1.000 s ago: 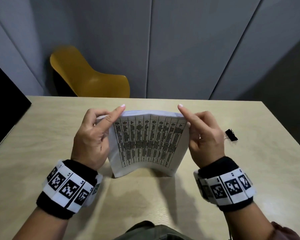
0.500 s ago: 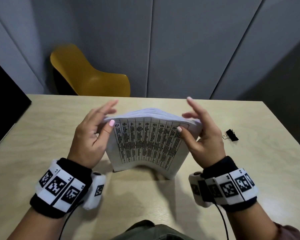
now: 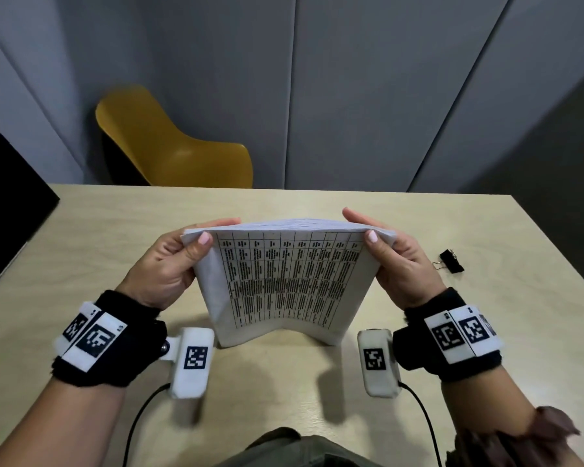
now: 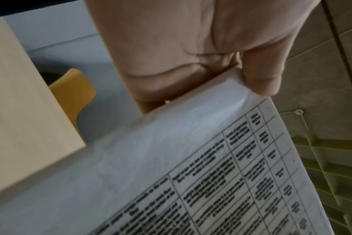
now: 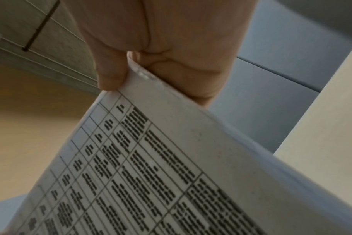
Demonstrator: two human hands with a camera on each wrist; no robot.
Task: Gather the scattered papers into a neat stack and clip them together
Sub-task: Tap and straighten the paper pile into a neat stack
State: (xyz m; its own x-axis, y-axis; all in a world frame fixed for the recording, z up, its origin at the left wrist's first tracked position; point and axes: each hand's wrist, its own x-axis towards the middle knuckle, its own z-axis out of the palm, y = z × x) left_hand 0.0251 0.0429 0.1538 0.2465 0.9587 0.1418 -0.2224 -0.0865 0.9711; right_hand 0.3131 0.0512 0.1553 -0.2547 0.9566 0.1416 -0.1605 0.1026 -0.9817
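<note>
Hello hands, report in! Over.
Left hand and right hand pinch paper stack upright on table. Binder clip lies unused. Nothing blocking.

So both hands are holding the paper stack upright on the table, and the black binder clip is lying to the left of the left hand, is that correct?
Not quite: the binder clip lies on the table to the right of the right hand, as the head view shows. The rest holds: the left hand and right hand hold the paper stack upright on the table.
</note>
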